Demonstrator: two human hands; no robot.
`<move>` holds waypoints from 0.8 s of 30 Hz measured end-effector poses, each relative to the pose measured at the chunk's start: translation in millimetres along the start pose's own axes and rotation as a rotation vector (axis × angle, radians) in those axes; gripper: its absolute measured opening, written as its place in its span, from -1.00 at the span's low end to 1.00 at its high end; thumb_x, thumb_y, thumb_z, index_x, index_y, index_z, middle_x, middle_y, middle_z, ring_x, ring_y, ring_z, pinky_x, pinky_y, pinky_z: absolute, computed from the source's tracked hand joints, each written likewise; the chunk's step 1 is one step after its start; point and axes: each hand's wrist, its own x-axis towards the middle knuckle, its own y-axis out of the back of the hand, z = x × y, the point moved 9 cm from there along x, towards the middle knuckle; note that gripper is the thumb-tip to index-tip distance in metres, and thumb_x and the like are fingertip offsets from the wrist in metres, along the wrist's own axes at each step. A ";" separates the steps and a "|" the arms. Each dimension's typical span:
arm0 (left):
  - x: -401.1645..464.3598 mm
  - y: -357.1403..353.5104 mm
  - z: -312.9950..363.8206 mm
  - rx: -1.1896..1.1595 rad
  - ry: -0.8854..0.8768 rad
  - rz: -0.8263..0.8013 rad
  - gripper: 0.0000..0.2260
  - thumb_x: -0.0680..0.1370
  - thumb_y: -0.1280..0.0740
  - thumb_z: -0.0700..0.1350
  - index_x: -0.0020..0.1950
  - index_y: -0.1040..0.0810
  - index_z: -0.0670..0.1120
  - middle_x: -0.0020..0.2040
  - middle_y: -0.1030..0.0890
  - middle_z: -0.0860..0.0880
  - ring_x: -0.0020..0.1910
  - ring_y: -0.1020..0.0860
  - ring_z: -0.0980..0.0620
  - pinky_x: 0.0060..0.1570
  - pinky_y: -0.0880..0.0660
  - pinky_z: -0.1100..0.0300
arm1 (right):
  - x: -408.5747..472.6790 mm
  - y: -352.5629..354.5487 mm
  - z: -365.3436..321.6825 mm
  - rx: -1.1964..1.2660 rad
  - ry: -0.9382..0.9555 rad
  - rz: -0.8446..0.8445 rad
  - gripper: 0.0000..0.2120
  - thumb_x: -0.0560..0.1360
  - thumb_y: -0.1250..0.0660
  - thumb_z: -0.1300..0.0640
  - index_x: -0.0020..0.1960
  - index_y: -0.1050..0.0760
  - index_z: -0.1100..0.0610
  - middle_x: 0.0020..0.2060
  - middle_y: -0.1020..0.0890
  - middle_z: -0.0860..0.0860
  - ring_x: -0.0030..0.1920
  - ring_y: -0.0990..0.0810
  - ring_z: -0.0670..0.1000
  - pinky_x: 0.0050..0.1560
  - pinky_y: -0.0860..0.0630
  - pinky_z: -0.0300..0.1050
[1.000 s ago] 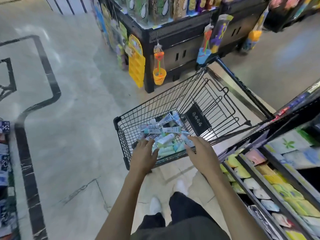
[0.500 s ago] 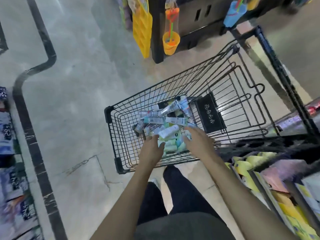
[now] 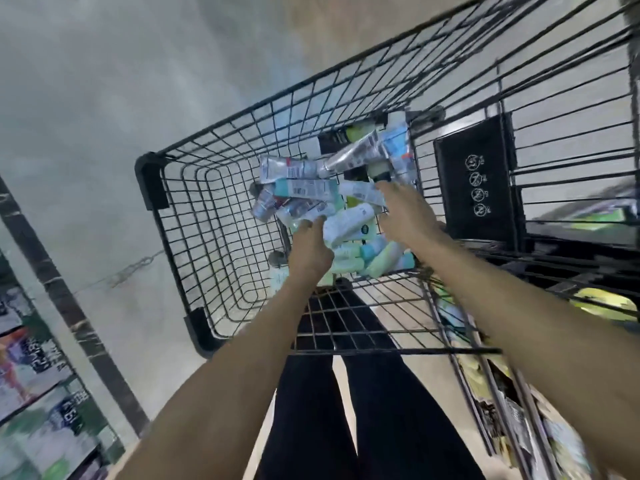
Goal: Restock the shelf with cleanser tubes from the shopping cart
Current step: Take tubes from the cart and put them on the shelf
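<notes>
A black wire shopping cart [image 3: 173, 216] stands right below me, seen from above. A loose pile of cleanser tubes [image 3: 311, 192] in white, silver, teal and pale green lies at its near right end. Both arms reach down into the basket. My left hand [image 3: 309, 249] hovers over the pile with its fingertips at a white tube [image 3: 349, 225]. My right hand [image 3: 403, 214] lies over the right side of the pile, fingers extended onto a white tube [image 3: 360, 192]. Neither hand visibly grips anything. The picture is motion-blurred.
A black child-seat flap with warning icons [image 3: 479, 178] stands at the cart's right. A shelf with yellow and green packets [image 3: 519, 410] runs along the lower right. Another product shelf [image 3: 31, 393] sits at the lower left. Grey stone floor [image 3: 86, 116] spreads to the left.
I have leaned much closer over the cart and the view has tilted down. Both hands have gone deeper into the basket, onto the tube pile.
</notes>
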 end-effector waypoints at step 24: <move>62.7 -13.0 -29.6 -0.839 -0.021 0.002 -0.76 0.59 -0.45 0.07 0.22 -0.66 0.03 0.13 -0.71 0.03 0.17 -0.63 0.01 0.28 -0.57 -0.09 | 49.3 -38.6 25.4 0.220 0.054 0.189 -0.64 0.54 -0.39 0.23 0.33 -0.61 0.13 0.08 -0.71 0.17 0.05 -0.63 0.20 -0.03 -0.53 -0.02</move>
